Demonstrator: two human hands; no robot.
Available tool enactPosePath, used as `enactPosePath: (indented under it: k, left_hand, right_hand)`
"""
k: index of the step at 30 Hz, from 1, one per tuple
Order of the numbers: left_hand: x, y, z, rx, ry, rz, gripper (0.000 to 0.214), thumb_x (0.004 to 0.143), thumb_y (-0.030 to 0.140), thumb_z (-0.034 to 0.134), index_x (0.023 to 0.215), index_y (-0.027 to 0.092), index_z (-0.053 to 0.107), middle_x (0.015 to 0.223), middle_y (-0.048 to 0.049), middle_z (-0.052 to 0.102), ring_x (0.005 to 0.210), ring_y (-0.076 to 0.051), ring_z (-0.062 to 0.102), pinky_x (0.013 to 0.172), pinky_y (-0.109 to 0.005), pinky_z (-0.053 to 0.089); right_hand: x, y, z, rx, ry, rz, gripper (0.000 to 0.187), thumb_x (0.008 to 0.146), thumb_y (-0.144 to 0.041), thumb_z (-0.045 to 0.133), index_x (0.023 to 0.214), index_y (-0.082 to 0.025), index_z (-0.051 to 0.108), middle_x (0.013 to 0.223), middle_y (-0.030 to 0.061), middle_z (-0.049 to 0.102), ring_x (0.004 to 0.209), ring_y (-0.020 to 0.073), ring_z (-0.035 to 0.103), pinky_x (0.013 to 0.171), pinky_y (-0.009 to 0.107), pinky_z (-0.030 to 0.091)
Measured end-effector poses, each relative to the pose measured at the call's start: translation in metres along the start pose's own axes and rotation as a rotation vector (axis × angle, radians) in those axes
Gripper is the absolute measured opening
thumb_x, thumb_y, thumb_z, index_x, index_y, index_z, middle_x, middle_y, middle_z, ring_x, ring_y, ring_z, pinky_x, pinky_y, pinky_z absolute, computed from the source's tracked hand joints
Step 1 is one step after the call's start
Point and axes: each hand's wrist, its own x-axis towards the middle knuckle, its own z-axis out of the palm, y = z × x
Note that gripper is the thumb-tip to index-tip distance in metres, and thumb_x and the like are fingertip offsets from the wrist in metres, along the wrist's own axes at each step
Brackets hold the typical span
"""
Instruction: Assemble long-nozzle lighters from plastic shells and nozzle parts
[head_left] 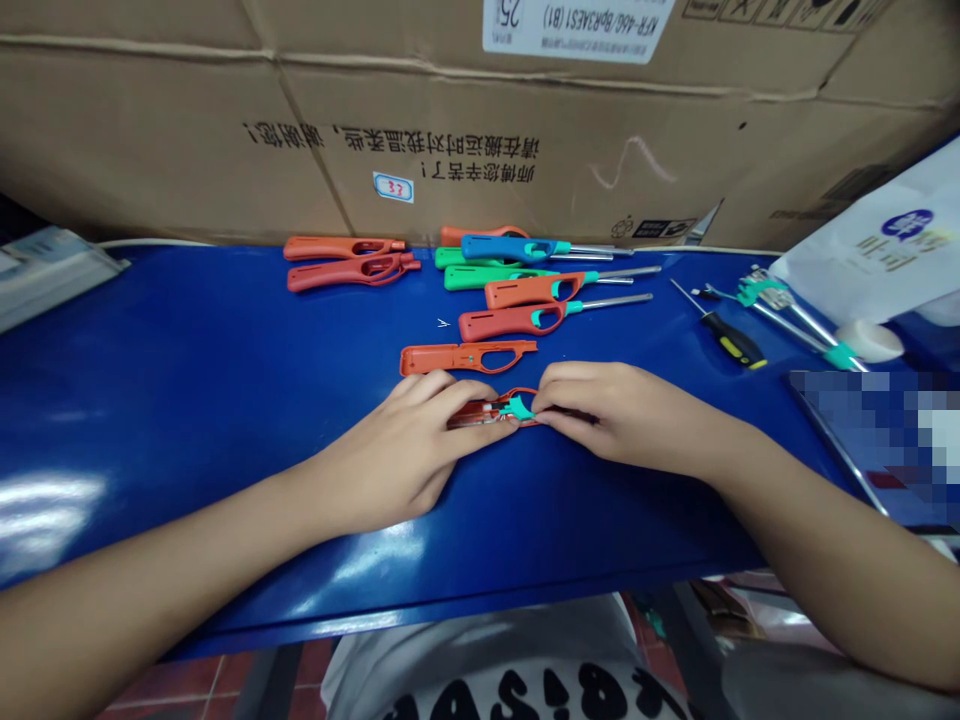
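Note:
In the head view my left hand [409, 450] grips an orange-red lighter casing half [466, 413] lying open on the table, its thumb and fingers along both edges. Inside it sit small white and metal parts and a teal trigger [516, 407]. My right hand [630, 410] is closed, its fingertips pinching at the right end of the trigger, by the casing's finger loop. The fingertips partly hide the contact. Just beyond lies another orange casing half [450, 358], hollow side up.
Behind are several assembled gas lighters [499, 320], two red-orange casings [345, 272] and tiny white pieces [443, 323]. At right lie a screwdriver [731, 340], metal lighter tubes [795, 325], a tape roll [870, 341] and a white bag [885, 240]. A cardboard box [187, 130] borders the blue table [225, 400].

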Motion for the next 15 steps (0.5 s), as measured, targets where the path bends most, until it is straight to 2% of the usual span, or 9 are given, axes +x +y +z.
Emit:
enactPosePath:
  k: [6,12,15]
  left_hand:
    - [-0.0007,-0.001,0.0009,-0.011,0.033,0.012,0.058,0.093,0.008,0.047,0.147,0.028,0.055,0.14,-0.0136,0.055,0.12,-0.032,0.052,0.098,-0.052,0.048]
    - [-0.0013,-0.0051,0.002,-0.119,0.153,0.035,0.045,0.099,0.01,0.046,0.136,0.027,0.064,0.135,-0.0077,0.062,0.118,-0.024,0.057,0.103,-0.041,0.048]
    - [-0.0016,-0.0059,0.0018,-0.127,0.16,0.044,0.045,0.098,0.009,0.047,0.136,0.026,0.064,0.134,-0.0077,0.062,0.118,-0.025,0.058,0.102,-0.042,0.048]
  right_hand:
    - [0.0005,-0.0006,0.0019,-0.013,0.017,0.007,0.018,0.102,-0.021,0.052,0.095,-0.018,0.068,0.098,0.0058,0.066,0.088,0.0184,0.065,0.078,0.03,0.049]
    - [0.0004,0.0006,-0.0003,0.008,0.0,0.012,0.017,0.101,-0.022,0.054,0.097,-0.017,0.069,0.099,0.0058,0.066,0.087,0.0176,0.065,0.076,0.029,0.047]
    - [-0.0006,0.0007,0.0001,-0.003,-0.014,0.01,0.019,0.102,-0.022,0.052,0.098,-0.017,0.069,0.099,0.006,0.066,0.088,0.0177,0.064,0.077,0.03,0.047]
